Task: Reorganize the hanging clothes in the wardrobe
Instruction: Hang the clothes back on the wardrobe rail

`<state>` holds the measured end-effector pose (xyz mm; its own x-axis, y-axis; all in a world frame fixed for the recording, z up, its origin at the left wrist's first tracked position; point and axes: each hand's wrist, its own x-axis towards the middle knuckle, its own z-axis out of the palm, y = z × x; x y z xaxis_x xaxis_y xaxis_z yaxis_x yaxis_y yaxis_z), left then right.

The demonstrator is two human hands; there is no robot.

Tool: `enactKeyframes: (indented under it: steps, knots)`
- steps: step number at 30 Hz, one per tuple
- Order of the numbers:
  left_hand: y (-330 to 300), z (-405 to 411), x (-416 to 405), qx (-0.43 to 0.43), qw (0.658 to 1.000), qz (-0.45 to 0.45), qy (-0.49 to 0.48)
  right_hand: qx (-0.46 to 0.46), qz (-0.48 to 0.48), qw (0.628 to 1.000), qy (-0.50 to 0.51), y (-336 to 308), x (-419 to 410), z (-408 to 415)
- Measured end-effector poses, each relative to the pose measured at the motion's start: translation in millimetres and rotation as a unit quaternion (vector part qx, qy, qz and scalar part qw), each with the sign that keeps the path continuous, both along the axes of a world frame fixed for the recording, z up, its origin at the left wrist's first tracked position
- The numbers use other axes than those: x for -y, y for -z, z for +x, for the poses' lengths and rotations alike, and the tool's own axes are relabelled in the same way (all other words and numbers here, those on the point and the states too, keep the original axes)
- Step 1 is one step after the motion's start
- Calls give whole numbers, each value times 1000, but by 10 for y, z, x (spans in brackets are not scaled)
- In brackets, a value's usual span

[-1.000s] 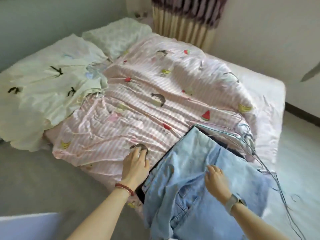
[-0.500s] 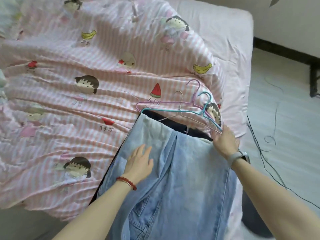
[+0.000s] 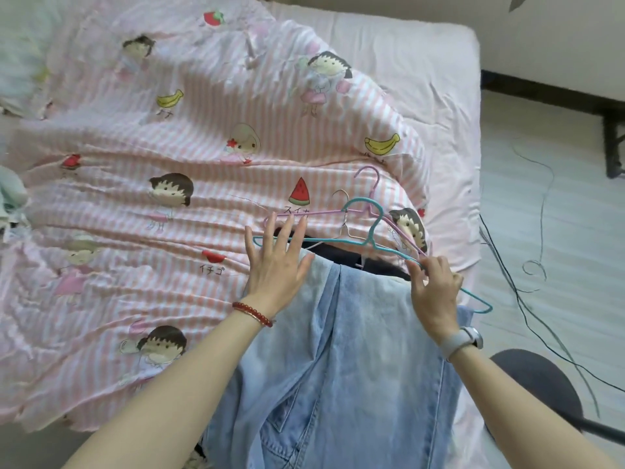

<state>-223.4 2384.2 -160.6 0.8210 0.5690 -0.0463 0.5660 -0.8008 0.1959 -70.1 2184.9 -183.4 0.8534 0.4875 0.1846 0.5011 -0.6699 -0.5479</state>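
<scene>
Bed [image 3: 422, 62]: left hand [image 3: 275, 262] flat on jeans [image 3: 345, 350]; right hand [image 3: 434, 292] pinching teal hanger [image 3: 368, 236].

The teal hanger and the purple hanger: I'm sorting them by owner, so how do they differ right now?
The teal hanger is pinched by the right hand; nothing grips the purple hanger. The teal one lies nearer the jeans, the purple one farther up the quilt. Both are thin hangers lying flat.
</scene>
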Motion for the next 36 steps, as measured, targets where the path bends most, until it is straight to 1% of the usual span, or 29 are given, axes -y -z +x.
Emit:
enactKeyframes:
  steps: [2,4,6,8,11,13,15,18,20,22,24,26,29,31,33,34,36]
  knots:
    - [-68,-61,-7,-17,1000,-18,11,25,22,999,-12,-148,-22,-79]
    - [-177,-227,1,19,999,-41,0,34,37,999,-17,-274,-51,-166]
    - [-292,-457,-9,45,998,-37,-2,48,49,997,-26,-399,-84,-246]
    - [-409,-696,-20,58,998,-29,2,68,65,994,-50,-543,-119,-352]
    - [-637,-987,-40,88,995,-31,-28,90,91,987,-101,-795,-270,-590]
    - [-790,-1198,-33,130,990,-42,-29,95,102,982,-125,-968,-430,-786]
    - [-951,-1527,-6,191,978,-59,-55,114,108,975,-156,-1123,-601,-1016]
    - [-1161,-2185,52,249,963,-11,-104,126,120,961,-216,-1365,-854,-1447]
    - [-1373,-2623,58,274,949,44,-150,122,136,951,-250,-1592,-1059,-1802]
    - [-1607,-3062,19,294,928,103,-207,113,159,936,-293,-1857,-1290,-2223]
    - [-1797,-3573,23,306,906,132,-262,110,176,911,-356,-2092,-1503,-2691]
    - [-1885,-4148,128,317,884,154,-309,116,172,884,-419,-2273,-1647,-3196]
    - [-1908,-4943,461,321,843,172,-396,124,175,826,-522,-2435,-1749,-3933]
    - [-1905,-5419,740,311,808,203,-458,97,155,773,-608,-2511,-1795,-4402]
    - [-1919,-5847,1052,304,764,218,-526,76,112,708,-693,-2547,-1830,-4854]
    - [-1917,-6040,1217,300,748,221,-550,75,93,674,-729,-2546,-1838,-5069]
    - [-1880,-6373,1588,285,727,228,-582,70,55,609,-788,-2503,-1814,-5483]
